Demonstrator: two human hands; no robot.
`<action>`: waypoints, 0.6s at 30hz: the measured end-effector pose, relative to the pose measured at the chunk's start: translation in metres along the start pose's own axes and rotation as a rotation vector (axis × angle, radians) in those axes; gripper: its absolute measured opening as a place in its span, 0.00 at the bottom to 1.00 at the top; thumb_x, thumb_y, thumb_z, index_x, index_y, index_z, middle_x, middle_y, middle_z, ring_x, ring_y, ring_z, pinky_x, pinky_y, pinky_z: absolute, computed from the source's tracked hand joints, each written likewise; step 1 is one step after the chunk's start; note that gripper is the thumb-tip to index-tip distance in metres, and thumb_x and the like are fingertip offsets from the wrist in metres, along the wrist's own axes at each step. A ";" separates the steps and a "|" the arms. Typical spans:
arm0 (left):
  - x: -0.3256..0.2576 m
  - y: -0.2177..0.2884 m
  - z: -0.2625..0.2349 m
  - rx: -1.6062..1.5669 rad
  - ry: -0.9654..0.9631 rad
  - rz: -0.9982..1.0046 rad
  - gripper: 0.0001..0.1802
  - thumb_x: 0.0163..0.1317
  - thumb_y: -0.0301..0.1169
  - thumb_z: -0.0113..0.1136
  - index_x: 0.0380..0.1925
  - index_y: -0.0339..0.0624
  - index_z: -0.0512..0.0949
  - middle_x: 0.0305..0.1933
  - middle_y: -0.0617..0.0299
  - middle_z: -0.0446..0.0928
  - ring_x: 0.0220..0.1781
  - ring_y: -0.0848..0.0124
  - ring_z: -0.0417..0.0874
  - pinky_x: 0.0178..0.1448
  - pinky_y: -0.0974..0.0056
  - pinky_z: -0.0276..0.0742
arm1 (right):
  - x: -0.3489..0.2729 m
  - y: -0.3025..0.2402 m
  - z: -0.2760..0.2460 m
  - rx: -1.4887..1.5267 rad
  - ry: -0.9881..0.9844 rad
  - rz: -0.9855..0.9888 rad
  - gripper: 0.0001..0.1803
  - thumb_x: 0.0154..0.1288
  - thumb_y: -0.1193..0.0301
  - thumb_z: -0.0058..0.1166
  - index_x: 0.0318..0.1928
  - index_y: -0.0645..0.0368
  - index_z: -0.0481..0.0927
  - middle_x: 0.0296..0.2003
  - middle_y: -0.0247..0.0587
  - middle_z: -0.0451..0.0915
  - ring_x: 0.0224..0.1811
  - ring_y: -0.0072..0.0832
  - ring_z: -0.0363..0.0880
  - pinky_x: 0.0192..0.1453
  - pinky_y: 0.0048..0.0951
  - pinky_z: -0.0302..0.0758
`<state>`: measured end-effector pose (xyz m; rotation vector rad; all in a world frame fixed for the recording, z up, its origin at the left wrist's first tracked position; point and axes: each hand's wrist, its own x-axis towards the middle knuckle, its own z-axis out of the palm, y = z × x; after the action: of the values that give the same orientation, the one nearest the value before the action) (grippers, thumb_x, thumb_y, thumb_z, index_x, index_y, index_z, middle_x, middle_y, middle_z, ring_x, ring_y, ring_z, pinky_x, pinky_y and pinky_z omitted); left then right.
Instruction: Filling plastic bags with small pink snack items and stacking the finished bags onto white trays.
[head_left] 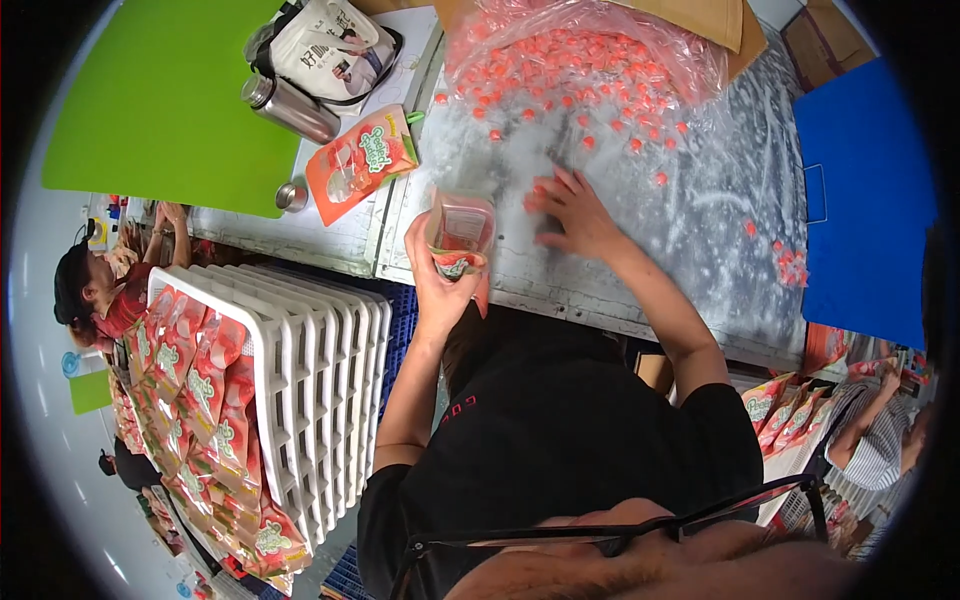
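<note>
Left hand point(437, 285) is wrapped round an open pouch point(460, 232), mouth up; right hand point(572, 212) lies just right of it, fingers spread flat on the table point(720, 230), holding nothing; candies point(590, 75) lie beyond its fingertips.

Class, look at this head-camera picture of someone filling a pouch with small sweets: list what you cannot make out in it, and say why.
- What is inside the pouch: the left hand and its printed front cover it.
- Whether the right hand holds any sweets: only its back shows.
- The far end of the clear bag: cut off by the top edge.
- The white crate's contents: hidden by its slatted wall.
</note>
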<state>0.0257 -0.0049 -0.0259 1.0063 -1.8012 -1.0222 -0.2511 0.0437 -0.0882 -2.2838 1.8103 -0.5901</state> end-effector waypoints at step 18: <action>0.009 0.018 0.019 0.227 -0.139 0.204 0.49 0.37 0.18 0.71 0.66 0.44 0.65 0.66 0.43 0.59 0.68 0.45 0.64 0.70 0.50 0.66 | 0.015 -0.055 -0.107 0.443 0.202 0.029 0.11 0.56 0.66 0.69 0.32 0.60 0.83 0.27 0.39 0.76 0.25 0.31 0.77 0.30 0.33 0.73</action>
<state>0.0009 -0.0019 -0.0139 0.8787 -2.1233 -0.7916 -0.2421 0.0546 0.0327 -1.9542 1.5852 -1.1241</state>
